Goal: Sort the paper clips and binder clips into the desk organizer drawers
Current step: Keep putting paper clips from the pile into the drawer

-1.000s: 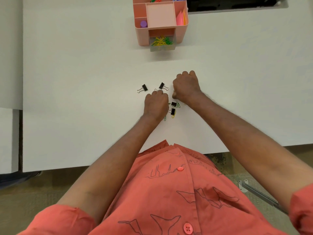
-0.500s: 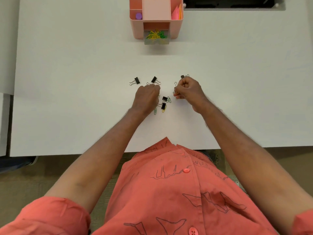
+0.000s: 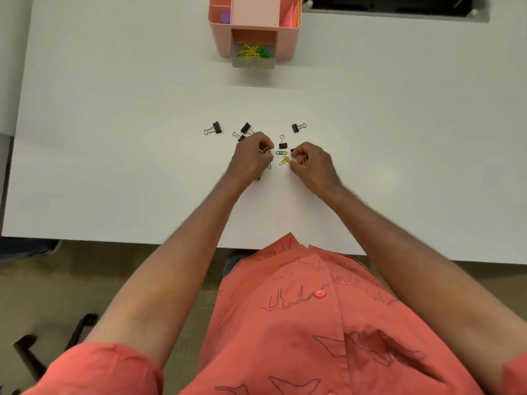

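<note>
Since a moment ago both hands have parted, uncovering clips between them on the tabletop (image 3: 114,138). Organizer (image 3: 256,27) drawer (image 3: 253,57) stands open, far off. Left hand (image 3: 252,159) and right hand (image 3: 310,163) each pinch yellow paper clips; light, slippery wire, best nipped edgewise. Binder clips (image 3: 283,143) lie nearby.

Black binder clips (image 3: 298,127) are lying scattered mid-table, far of my hands. Green paper clip (image 3: 281,152) and yellow paper clips (image 3: 284,160) are lying flat between them. Pink desk organizer (image 3: 254,25) is sitting far, its clear drawer (image 3: 253,57) pulled open, holding yellow and green clips.
</note>
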Demonstrator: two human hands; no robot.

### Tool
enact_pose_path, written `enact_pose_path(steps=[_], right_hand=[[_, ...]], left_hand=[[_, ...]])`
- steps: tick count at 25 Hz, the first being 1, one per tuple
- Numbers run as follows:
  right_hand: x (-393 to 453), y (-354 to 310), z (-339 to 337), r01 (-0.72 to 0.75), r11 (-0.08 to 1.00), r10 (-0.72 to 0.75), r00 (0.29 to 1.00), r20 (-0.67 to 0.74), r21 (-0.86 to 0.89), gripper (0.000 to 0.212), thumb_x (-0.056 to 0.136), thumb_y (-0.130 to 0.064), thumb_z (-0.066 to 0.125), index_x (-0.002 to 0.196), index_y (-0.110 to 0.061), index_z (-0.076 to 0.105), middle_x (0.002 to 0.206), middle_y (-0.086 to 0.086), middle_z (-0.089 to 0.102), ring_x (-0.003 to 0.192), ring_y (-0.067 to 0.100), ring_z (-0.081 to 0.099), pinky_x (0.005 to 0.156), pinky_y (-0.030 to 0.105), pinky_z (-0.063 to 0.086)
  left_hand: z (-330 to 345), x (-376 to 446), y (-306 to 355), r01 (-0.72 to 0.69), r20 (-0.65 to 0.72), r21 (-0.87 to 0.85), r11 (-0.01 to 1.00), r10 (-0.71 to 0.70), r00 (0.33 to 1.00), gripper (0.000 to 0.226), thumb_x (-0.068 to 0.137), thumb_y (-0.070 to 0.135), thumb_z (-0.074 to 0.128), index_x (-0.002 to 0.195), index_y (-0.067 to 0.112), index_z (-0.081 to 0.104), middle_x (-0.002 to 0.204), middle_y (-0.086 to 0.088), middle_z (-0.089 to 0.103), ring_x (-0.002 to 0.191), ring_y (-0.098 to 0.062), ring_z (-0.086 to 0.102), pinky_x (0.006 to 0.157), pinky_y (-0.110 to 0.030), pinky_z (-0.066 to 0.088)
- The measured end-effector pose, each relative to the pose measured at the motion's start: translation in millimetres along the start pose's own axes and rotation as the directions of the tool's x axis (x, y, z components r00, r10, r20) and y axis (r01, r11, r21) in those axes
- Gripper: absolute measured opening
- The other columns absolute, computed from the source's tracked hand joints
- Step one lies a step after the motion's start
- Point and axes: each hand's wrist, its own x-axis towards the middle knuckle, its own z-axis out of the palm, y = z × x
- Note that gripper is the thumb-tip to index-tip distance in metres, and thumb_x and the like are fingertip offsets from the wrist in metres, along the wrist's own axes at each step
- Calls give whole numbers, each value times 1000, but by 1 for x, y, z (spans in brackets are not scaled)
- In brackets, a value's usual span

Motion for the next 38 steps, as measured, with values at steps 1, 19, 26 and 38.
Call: enact_pose_path(steps=[1, 19, 26, 38], right_hand=[[1, 2, 2, 59, 996, -59, 998, 4, -66, 16, 87, -22, 72, 103, -20, 67, 92, -5, 62, 79, 6, 57, 68, 18, 42], [-4, -6, 12, -202, 951, 222, 973, -61, 233, 6, 84, -16, 66, 89, -19, 64, 85, 2, 67, 76, 18, 63, 69, 34, 54], [-1, -36, 14, -205, 647, 330, 944, -27, 734, 13, 84, -7, 64, 79, -12, 52, 91, 13, 71, 87, 23, 73, 86, 37, 61], [144, -209, -18, 250, 865, -316, 945, -85, -436, 26, 94, 5, 49, 110, -12, 58, 112, 9, 62, 98, 23, 58, 80, 34, 55]], left_hand=[[5, 3, 4, -30, 10, 29, 999, 29, 1000, 17, 89, 3, 59, 101, 11, 68, 91, 6, 62, 77, -8, 57, 67, -19, 48], [14, 28, 20, -317, 301, 632, 707, 154, 941, 16, 92, 5, 53, 97, 7, 68, 102, -13, 62, 89, -33, 64, 71, -43, 54], [-13, 35, 7, -278, 326, 405, 871, 147, 934, 12, 86, 4, 58, 88, 11, 69, 87, -1, 68, 86, -23, 63, 64, -29, 44], [-119, 92, 12, -85, 9, 111, 990, 85, 996, 25, 90, -1, 57, 99, 13, 75, 94, 7, 68, 80, -9, 59, 54, -3, 40]])
